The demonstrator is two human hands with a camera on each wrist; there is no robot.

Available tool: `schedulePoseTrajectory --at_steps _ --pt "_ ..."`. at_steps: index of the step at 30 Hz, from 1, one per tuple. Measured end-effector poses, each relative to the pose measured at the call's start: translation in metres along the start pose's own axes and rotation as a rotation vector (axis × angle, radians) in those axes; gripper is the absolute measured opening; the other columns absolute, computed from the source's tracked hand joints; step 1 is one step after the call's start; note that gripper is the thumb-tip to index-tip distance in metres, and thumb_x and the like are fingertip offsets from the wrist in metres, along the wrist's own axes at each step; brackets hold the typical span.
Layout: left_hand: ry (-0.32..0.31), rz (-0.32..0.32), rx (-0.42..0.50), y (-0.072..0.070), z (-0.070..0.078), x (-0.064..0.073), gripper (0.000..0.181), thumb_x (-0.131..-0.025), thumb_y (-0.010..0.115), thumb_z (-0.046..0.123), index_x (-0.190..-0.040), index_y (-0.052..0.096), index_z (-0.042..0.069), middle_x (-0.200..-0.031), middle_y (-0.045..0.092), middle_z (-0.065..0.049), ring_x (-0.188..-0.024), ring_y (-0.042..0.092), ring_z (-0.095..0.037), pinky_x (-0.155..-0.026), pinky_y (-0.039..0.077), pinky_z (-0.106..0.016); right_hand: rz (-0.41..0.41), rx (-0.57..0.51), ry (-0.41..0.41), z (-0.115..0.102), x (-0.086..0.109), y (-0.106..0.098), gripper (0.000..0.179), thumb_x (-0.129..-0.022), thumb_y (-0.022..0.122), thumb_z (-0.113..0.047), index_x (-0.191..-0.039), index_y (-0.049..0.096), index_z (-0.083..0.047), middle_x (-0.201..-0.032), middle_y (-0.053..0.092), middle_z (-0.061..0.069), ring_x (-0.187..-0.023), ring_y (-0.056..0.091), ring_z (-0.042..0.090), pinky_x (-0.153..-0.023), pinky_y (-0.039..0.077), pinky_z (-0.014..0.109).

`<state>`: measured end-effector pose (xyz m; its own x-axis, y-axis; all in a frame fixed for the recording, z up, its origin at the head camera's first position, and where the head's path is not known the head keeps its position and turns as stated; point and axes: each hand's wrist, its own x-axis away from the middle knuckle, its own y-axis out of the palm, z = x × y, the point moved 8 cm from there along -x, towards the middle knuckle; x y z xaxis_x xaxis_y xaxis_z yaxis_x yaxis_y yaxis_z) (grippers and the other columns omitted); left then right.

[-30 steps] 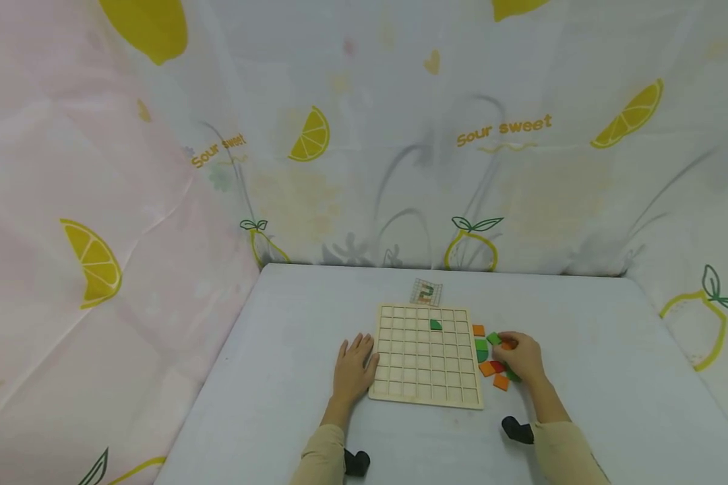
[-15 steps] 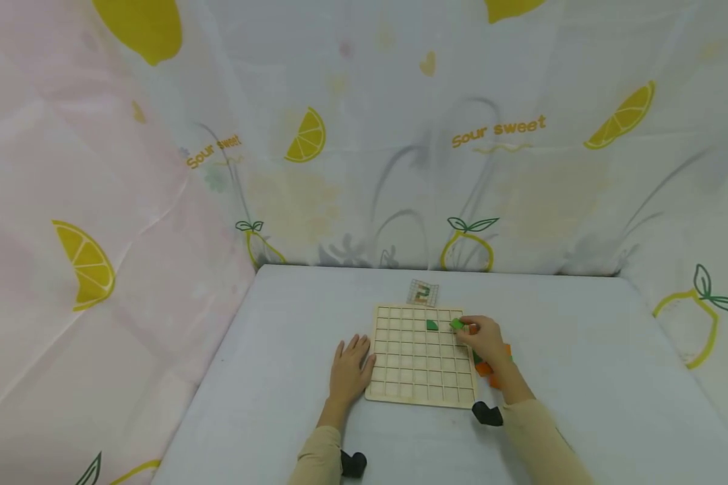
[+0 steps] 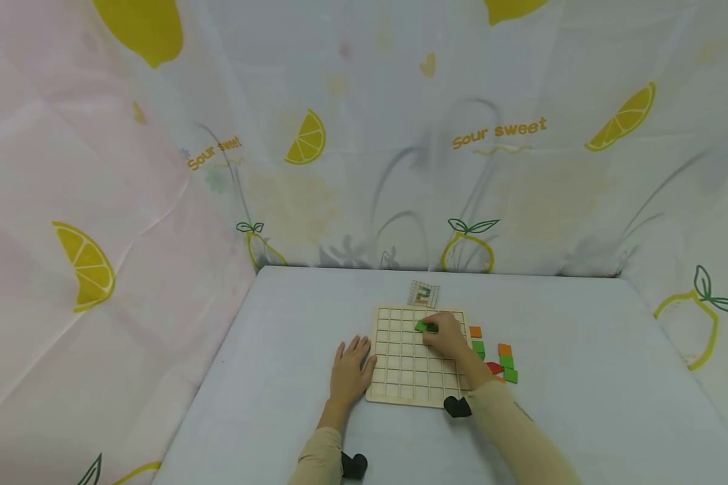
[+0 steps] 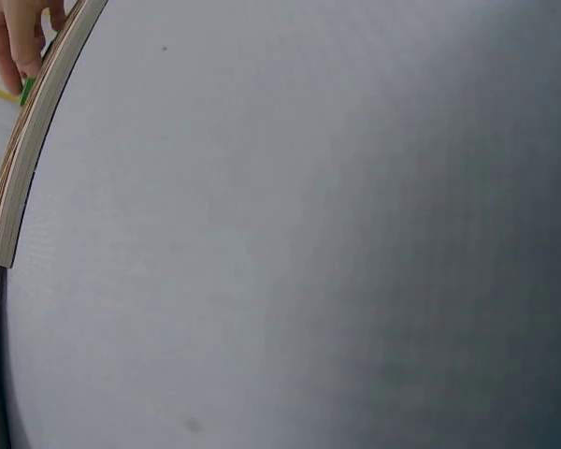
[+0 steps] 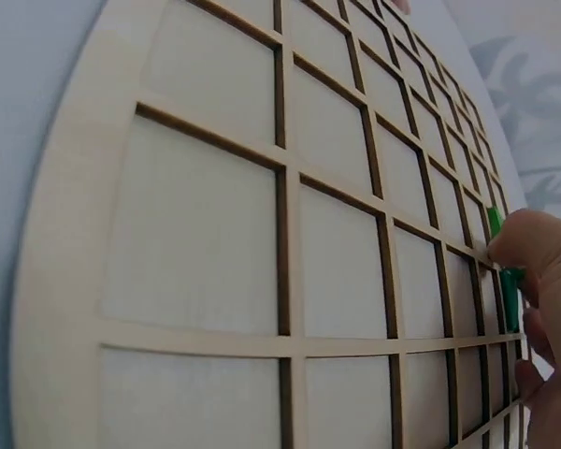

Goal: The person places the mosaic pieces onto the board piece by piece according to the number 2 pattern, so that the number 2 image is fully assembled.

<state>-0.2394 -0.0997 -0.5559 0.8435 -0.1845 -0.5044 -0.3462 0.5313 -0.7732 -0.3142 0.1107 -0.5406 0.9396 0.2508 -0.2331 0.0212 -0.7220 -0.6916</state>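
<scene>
A square wooden grid board (image 3: pixel 379 396) lies on the white table. At its left edge rests my left hand (image 3: pixel 348 374), fingers spread, the thumb along the rim. My right hand (image 3: pixel 447 335) is over the board's far part and pinches a light green square tile (image 3: pixel 421 326) between thumb and fingers, right at a cell of the second row. Just right of that tile, a dark green tile (image 5: pixel 510 301) sits in its cell, partly hidden under the fingers. In the left wrist view the board's side edge (image 4: pixel 33 150) shows, with the right hand's fingertips beyond it.
Loose tiles lie right of the board: an orange one (image 3: pixel 476 331), a light green one (image 3: pixel 478 345), a red one (image 3: pixel 494 368) and several others, partly behind the right forearm. A small pattern card (image 3: pixel 423 294) lies beyond the board. A lemon-print cloth (image 3: pixel 364 202) hangs behind the table.
My right hand has carried the light green tile leftward from the loose tiles to a cell beside the dark green tile. My left hand has stayed at the board's edge.
</scene>
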Motion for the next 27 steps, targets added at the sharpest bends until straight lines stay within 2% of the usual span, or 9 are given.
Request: schedulePoseTrajectory --at_steps 5,6,9,12,13,19,23,27 --pt "0.050 0.087 0.026 -0.005 0.002 0.001 0.035 -0.091 0.058 0.022 -0.113 0.065 -0.003 -0.118 0.064 -0.016 -0.115 0.057 -0.034 -0.101 0.036 -0.058 -0.054 0.055 -0.036 -0.009 0.000 0.005 0.029 -0.078 0.059 0.001 -0.105 0.069 0.004 -0.105 0.062 0.023 -0.098 0.055 0.040 -0.076 0.047 0.054" --pt "0.068 0.109 0.025 -0.002 -0.001 0.003 0.036 -0.093 0.055 0.026 -0.116 0.064 -0.001 -0.120 0.063 -0.014 -0.118 0.056 -0.031 -0.104 0.033 -0.055 -0.058 0.070 -0.052 -0.011 0.000 0.006 0.026 -0.080 0.060 0.002 -0.105 0.069 0.004 -0.106 0.061 0.023 -0.097 0.055 0.040 -0.075 0.048 0.053" --pt "0.082 0.135 0.022 -0.005 0.001 0.003 0.037 -0.095 0.052 0.028 -0.116 0.064 0.000 -0.120 0.064 -0.014 -0.118 0.056 -0.030 -0.105 0.033 -0.054 -0.042 0.119 -0.079 -0.014 0.002 0.006 0.020 -0.084 0.063 0.001 -0.102 0.071 0.002 -0.108 0.060 0.020 -0.099 0.053 0.040 -0.077 0.047 0.057" --pt "0.073 0.118 0.014 -0.005 0.002 0.002 0.036 -0.092 0.057 0.025 -0.114 0.065 -0.001 -0.118 0.064 -0.014 -0.116 0.057 -0.031 -0.103 0.034 -0.055 -0.011 0.156 -0.061 -0.013 0.004 0.006 0.017 -0.085 0.066 -0.003 -0.100 0.073 -0.002 -0.110 0.061 0.017 -0.103 0.051 0.041 -0.079 0.044 0.060" --pt "0.061 0.099 0.009 -0.008 0.006 0.000 0.034 -0.089 0.060 0.021 -0.111 0.066 -0.004 -0.115 0.065 -0.017 -0.112 0.059 -0.034 -0.099 0.037 -0.058 0.000 0.156 -0.049 -0.012 0.004 0.006 0.017 -0.085 0.066 -0.004 -0.100 0.073 -0.003 -0.110 0.061 0.016 -0.104 0.051 0.041 -0.079 0.043 0.061" --pt "0.027 0.023 -0.011 -0.002 0.001 -0.002 0.034 -0.087 0.063 0.020 -0.113 0.065 -0.002 -0.118 0.065 -0.015 -0.115 0.057 -0.033 -0.101 0.037 -0.058 0.053 0.177 -0.048 -0.010 0.007 0.008 0.017 -0.085 0.067 -0.007 -0.101 0.073 -0.005 -0.109 0.062 0.013 -0.100 0.051 0.038 -0.075 0.043 0.057" --pt "0.019 0.020 -0.009 -0.003 0.001 -0.002 0.034 -0.087 0.063 0.020 -0.113 0.065 -0.001 -0.118 0.064 -0.015 -0.116 0.057 -0.033 -0.102 0.036 -0.057 0.085 0.167 -0.151 -0.015 0.013 0.006 0.021 -0.083 0.067 -0.005 -0.103 0.071 0.000 -0.109 0.064 0.016 -0.096 0.053 0.040 -0.072 0.043 0.056" --pt "0.028 0.031 -0.015 -0.002 0.002 -0.002 0.034 -0.085 0.064 0.020 -0.112 0.066 -0.001 -0.117 0.065 -0.015 -0.114 0.058 -0.033 -0.100 0.037 -0.058 0.207 0.105 -0.282 -0.019 0.029 -0.013 0.025 -0.076 0.068 0.001 -0.100 0.069 0.007 -0.103 0.065 0.025 -0.092 0.057 0.045 -0.075 0.045 0.059"
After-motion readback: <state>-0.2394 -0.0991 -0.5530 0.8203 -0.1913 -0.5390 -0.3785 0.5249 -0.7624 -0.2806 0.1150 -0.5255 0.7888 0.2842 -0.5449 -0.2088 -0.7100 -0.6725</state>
